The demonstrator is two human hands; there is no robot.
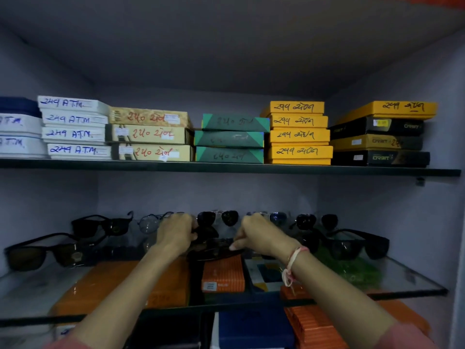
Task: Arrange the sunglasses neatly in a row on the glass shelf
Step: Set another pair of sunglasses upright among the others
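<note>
Both my hands reach into the cabinet over the glass shelf (412, 280). My left hand (176, 234) and my right hand (259, 235) together grip one dark pair of sunglasses (214, 249) at the shelf's middle, one hand at each end. A back row stands behind them: black sunglasses (100, 225), a clear-lens pair (149, 222), a dark aviator pair (217, 217), a blue-lens pair (276, 217) and another dark pair (317, 220). In front lie big black sunglasses at the left (42, 255) and at the right (357, 245).
The upper shelf (226, 167) carries stacks of labelled boxes: white (75, 134), beige (151, 136), green (231, 139), yellow (299, 134) and black (377, 142). Orange boxes (222, 275) and blue boxes (251, 328) show through and below the glass. Cabinet walls close both sides.
</note>
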